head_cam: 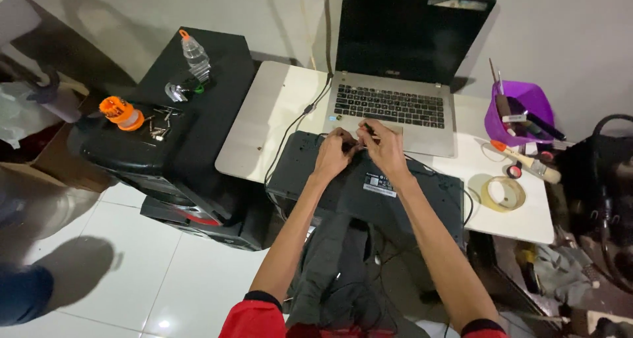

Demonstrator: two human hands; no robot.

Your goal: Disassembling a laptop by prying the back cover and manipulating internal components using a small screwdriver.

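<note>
A dark laptop (369,189) lies upside down on the white table (264,114), partly over its near edge. My left hand (334,153) and my right hand (384,148) meet over its far edge, fingers pinched together around something small and dark; what it is I cannot tell. Behind them stands an open silver laptop (395,81) with a dark screen. A black cable (290,130) runs from it across the table.
A black computer case (191,100) at left carries an orange bit holder (119,110), loose screws (158,123) and a clear bottle (195,53). At right sit a purple tool cup (517,110), a brush (527,160) and a tape roll (503,194). White tiled floor lies below.
</note>
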